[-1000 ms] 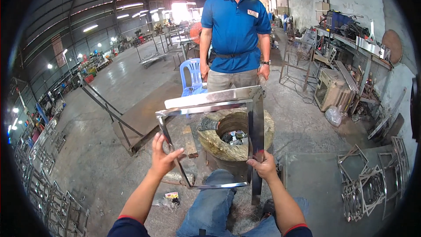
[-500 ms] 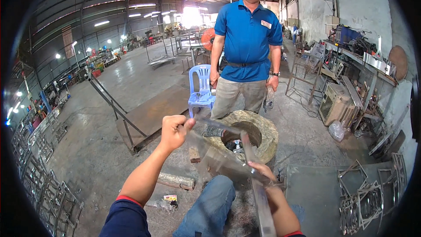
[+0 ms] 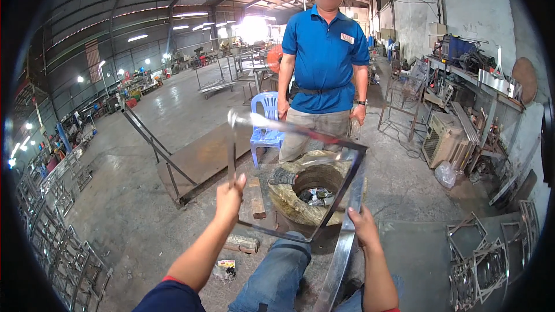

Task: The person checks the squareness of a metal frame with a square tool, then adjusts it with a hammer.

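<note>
A rectangular metal frame [image 3: 339, 197] is held up in front of me, tilted, its far upper edge blurred by motion. My left hand [image 3: 228, 199] is closed around its left side. My right hand [image 3: 364, 228] grips the right side, where a long, flat, shiny metal bar [image 3: 337, 266] runs down toward my legs. I cannot tell whether this bar is fixed to the frame. Beyond the frame stands a round, hollow drum-like block [image 3: 277, 199] with a worn, pale rim and rubbish inside.
A person in a blue shirt [image 3: 326, 63] faces me behind the block, beside a blue plastic chair [image 3: 266, 130]. A rusty sheet-topped platform [image 3: 202, 156] lies left. Metal frames [image 3: 480, 266] rest at the right; a cluttered workbench [image 3: 474, 78] follows the wall. Wooden pieces [image 3: 257, 199] lie nearby.
The metal frame has swung up and opened toward my view, its upper edge now higher. My left hand has dropped slightly, and my right hand has shifted a little to the right.
</note>
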The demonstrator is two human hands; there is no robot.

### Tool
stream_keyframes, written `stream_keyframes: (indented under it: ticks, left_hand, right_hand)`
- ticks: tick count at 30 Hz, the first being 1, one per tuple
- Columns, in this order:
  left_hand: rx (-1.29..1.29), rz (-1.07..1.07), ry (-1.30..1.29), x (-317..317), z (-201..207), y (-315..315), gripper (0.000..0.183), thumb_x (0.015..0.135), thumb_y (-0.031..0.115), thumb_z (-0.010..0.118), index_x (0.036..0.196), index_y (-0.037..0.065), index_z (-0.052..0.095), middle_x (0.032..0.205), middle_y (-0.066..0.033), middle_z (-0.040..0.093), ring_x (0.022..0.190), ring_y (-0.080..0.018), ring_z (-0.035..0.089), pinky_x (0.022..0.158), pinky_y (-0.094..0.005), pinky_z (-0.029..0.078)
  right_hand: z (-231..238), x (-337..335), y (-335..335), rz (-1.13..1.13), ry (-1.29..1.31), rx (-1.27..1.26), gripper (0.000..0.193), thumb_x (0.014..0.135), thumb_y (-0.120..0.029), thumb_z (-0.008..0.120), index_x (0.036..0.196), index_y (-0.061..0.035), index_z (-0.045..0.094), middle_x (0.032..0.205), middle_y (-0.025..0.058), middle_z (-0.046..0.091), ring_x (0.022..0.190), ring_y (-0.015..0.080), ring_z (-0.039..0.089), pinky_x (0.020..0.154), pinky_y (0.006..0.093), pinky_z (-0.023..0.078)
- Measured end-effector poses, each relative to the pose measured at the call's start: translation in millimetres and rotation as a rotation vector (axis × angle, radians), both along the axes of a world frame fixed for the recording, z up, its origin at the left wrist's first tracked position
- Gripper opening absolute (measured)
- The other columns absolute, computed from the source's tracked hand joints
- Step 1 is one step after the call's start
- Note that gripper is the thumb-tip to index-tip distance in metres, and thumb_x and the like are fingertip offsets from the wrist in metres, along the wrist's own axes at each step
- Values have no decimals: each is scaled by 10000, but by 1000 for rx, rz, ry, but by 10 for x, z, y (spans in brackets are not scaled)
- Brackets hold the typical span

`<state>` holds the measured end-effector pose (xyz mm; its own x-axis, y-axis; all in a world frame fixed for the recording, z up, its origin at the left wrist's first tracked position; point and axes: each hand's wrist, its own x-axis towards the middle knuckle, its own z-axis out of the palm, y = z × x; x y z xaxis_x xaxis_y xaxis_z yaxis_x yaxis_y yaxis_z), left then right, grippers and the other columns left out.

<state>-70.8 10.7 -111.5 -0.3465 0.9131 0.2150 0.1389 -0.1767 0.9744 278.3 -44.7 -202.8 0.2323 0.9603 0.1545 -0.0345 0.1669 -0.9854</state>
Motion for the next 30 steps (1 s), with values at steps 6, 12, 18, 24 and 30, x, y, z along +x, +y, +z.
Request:
stream_keyframes:
  ticks: [6, 12, 18, 24, 30]
  left_hand:
    - [-39, -205, -287, -228, -969, -31, 380, 931, 401, 677, 723, 156, 475, 571, 49, 414, 499, -102, 387, 533, -303, 361]
    - [514, -524, -134, -303, -154, 23, 427, 904, 436, 695, 936, 67, 483, 714, -16, 508, 557, -124, 485, 579, -302, 468]
    - [429, -550, -178, -163, 601, -150, 484, 863, 423, 751, 1056, 33, 539, 632, -5, 482, 493, -105, 444, 443, -251, 334]
    - [318, -510, -337, -176, 631, -123, 296, 917, 343, 704, 929, 101, 535, 578, 47, 366, 451, -82, 328, 414, -253, 249]
    - [222, -673, -390, -234, 544, 118, 277, 933, 350, 685, 936, 114, 540, 661, 28, 473, 521, -79, 431, 467, -229, 332]
  right_hand:
    - [-48, 242, 32, -164, 161, 195, 319, 1030, -321, 546, 1158, -30, 532, 890, 97, 678, 779, 164, 637, 752, 312, 519]
    - [-149, 213, 111, -359, 37, 393, 320, 1021, -346, 561, 1096, -37, 520, 783, 59, 606, 697, 137, 593, 662, 301, 514]
    - [-114, -140, 60, -146, 359, 365, 288, 1017, -335, 571, 1040, -55, 507, 780, 81, 646, 686, 156, 631, 652, 307, 526]
    - [-105, -139, 23, -73, 327, 408, 343, 1001, -382, 579, 1111, -64, 509, 830, 107, 662, 753, 212, 658, 733, 350, 526]
    - [-135, -162, 47, -21, 127, 439, 350, 1010, -345, 581, 1048, 1, 551, 956, 139, 708, 877, 205, 678, 825, 338, 524]
